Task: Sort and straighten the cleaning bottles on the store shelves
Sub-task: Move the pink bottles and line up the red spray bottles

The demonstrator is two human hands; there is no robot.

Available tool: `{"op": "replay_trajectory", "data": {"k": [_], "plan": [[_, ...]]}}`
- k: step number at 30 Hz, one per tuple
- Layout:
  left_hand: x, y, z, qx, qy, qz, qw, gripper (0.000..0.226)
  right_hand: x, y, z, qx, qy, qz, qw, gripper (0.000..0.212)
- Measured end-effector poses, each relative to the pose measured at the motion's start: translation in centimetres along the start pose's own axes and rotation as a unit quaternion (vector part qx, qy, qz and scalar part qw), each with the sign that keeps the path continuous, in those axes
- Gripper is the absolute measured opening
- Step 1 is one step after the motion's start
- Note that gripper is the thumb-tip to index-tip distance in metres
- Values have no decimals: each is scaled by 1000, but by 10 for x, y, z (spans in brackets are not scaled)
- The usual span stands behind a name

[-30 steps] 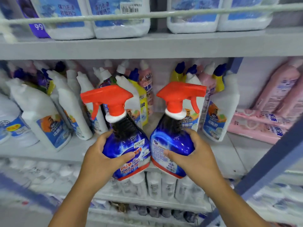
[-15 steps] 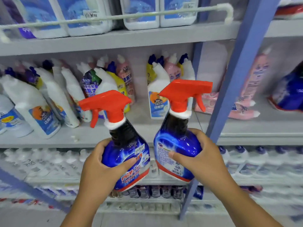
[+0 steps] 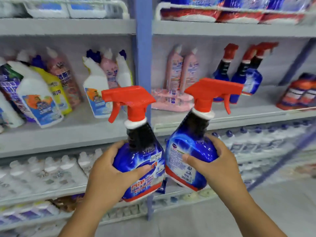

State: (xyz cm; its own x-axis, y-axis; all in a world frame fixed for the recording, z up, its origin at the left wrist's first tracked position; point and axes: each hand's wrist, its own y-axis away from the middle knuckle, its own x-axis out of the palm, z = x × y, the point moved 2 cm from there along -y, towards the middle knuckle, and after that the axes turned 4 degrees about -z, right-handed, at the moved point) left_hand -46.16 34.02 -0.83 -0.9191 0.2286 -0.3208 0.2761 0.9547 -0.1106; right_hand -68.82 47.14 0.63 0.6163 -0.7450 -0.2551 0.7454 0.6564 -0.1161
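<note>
I hold two blue spray bottles with red trigger heads in front of the shelves. My left hand (image 3: pixel 109 175) grips the left spray bottle (image 3: pixel 143 161), its label facing me. My right hand (image 3: pixel 213 166) grips the right spray bottle (image 3: pixel 188 151), tilted right, its back label toward me. The two bottles touch at their bases. Matching blue spray bottles (image 3: pixel 239 74) stand on the middle shelf (image 3: pixel 239 115) of the right bay, behind and to the right of my hands.
A blue upright post (image 3: pixel 143 48) divides the two bays. White, yellow and pink toilet-cleaner bottles (image 3: pixel 41 93) crowd the left bay. Pink bottles (image 3: pixel 179 72) stand and lie in the right bay. Orange-red packs (image 3: pixel 297 93) sit far right. Lower shelves hold small bottles.
My view has swung right from the left bay to the post and the right bay. Both hands keep their grip on the spray bottles, carried along to the right.
</note>
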Motion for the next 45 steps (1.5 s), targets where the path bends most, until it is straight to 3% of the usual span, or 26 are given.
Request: {"op": "replay_trajectory", "data": {"k": [12,17,24,31,35,42,45], "plan": [[252,-32,-108,66,2,10,998,66,-236,-146,-62,-57,36,-29,997,62],[316,-56,-146,78,25,3,997,65,-291,-215,-64,-101,44,-27,994,59],[371,-122,-164,117,-12,3,993,71,-306,-321,-65,-170,85,-27,981,69],[413,-183,-141,110,-25,41,993,65,-294,-392,-100,-154,169,29,973,75],[423,-214,-136,105,-54,55,991,69,-289,-420,-111,-119,152,66,979,69],[434,-236,-117,53,0,92,994,66,-277,-442,-130,-33,18,91,995,65],[433,-234,-114,69,-6,106,992,68,-277,-441,-133,-24,20,94,995,65]]}}
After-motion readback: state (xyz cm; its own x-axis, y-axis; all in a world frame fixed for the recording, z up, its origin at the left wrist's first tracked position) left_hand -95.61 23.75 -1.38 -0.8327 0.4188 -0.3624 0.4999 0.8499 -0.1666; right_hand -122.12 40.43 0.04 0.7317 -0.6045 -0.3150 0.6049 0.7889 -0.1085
